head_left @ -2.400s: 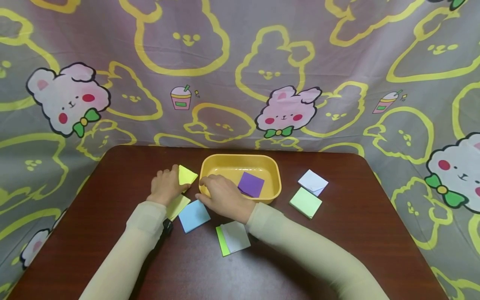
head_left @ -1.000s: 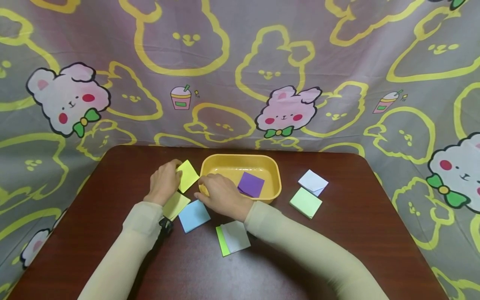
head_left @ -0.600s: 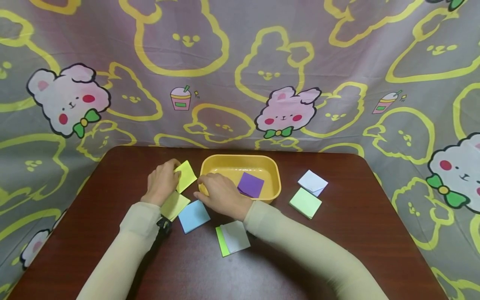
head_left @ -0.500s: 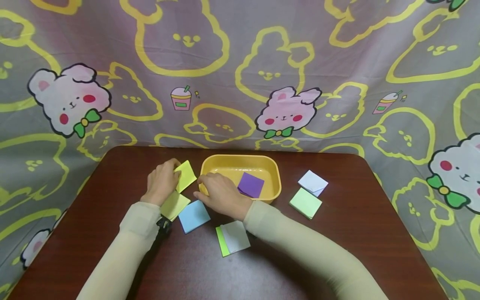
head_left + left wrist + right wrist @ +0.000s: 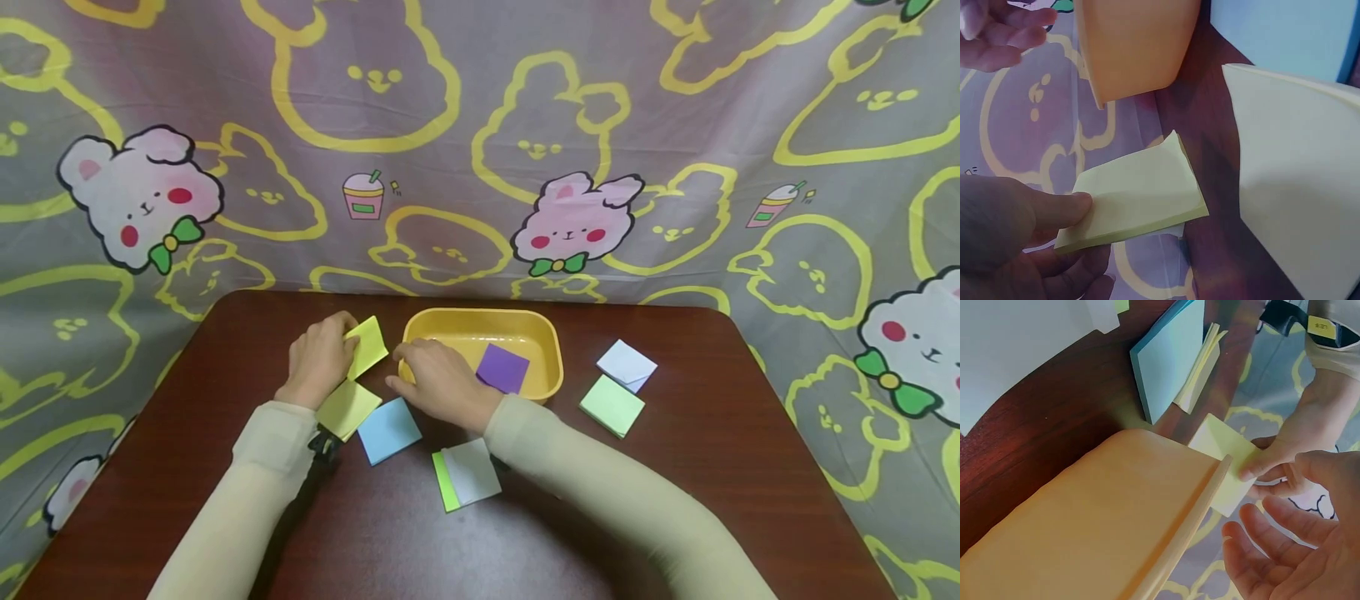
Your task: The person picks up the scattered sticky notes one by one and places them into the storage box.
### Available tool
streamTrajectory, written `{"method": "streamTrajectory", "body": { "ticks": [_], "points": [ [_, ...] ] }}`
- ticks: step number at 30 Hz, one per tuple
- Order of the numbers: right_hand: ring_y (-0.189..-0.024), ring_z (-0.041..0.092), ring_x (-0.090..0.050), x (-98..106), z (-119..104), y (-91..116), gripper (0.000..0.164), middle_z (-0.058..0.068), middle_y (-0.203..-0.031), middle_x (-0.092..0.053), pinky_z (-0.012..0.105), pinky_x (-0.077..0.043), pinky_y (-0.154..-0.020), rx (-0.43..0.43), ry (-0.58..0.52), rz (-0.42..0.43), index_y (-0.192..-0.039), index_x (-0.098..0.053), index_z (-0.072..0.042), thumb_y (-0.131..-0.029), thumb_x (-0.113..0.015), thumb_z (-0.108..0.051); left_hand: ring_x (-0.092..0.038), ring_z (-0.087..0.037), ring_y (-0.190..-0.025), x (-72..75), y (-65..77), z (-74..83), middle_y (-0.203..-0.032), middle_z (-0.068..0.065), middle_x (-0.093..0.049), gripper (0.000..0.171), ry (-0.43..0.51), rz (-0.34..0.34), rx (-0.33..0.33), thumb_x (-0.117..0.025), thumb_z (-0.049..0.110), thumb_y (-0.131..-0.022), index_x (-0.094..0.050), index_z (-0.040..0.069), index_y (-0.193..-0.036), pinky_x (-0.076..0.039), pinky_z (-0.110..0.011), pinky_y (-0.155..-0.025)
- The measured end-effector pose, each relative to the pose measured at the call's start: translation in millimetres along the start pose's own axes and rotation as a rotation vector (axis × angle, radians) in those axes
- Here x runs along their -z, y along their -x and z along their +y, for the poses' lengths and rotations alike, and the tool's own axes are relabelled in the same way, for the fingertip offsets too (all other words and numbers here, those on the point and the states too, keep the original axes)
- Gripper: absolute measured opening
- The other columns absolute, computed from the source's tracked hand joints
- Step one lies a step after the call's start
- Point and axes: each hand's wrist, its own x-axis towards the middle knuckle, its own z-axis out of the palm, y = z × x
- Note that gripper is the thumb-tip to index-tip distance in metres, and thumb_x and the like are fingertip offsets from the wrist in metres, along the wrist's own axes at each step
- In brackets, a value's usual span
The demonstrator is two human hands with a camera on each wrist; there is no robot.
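Observation:
My left hand (image 5: 318, 360) pinches a bright yellow sticky note pad (image 5: 367, 346) between thumb and fingers, left of the yellow tray (image 5: 480, 312). In the left wrist view the pad (image 5: 1135, 194) is tilted, thumb on top and fingers beneath, one corner curling up. My right hand (image 5: 447, 385) hovers over the tray's left end, fingers loosely bent; the right wrist view shows that hand (image 5: 1297, 550) holding nothing, beside the tray's rim. A purple sticky note pad (image 5: 504, 368) lies inside the tray. A pale yellow pad (image 5: 350, 410) lies just below my left hand, with a blue pad (image 5: 389, 431) beside it.
A grey-white pad (image 5: 474, 472) with a bright green strip lies in front of the tray, near my right forearm. To the tray's right lie a white pad (image 5: 627, 364) and a light green pad (image 5: 612, 406). A patterned curtain (image 5: 450, 167) hangs behind the brown table (image 5: 712, 400).
My left hand has raised and tilted the bright yellow pad, shifting slightly left and away from me. More of the pale yellow pad shows now. My right hand has barely moved.

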Motion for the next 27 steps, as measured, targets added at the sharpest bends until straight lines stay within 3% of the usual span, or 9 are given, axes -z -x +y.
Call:
{"method": "streamTrajectory", "body": {
  "ticks": [20, 27],
  "points": [
    [-0.078, 0.012, -0.056, 2, 1, -11, 0.035, -0.001, -0.087, -0.062, 0.028, -0.046, -0.066, 0.011, -0.015, 0.021, -0.106, -0.064, -0.010, -0.088, -0.059, -0.039, -0.061, -0.033, -0.068, 12.7, 0.5, 8.7, -0.094, -0.017, -0.068, 0.020, 0.006, 0.077, -0.051, -0.061, 0.019, -0.089, -0.063, 0.007, -0.104, -0.042, -0.047, -0.053],
    [-0.078, 0.011, -0.055, 3, 1, -12, 0.036, 0.000, -0.089, -0.064, 0.026, -0.045, -0.066, 0.027, 0.001, 0.008, -0.107, -0.065, -0.010, -0.089, -0.058, -0.039, -0.060, -0.031, -0.066, 17.1, 1.2, 14.4, -0.096, -0.016, -0.068, 0.020, 0.001, 0.073, -0.063, -0.061, 0.018, -0.089, -0.063, 0.006, -0.104, -0.042, -0.045, -0.051]
  ]
}}
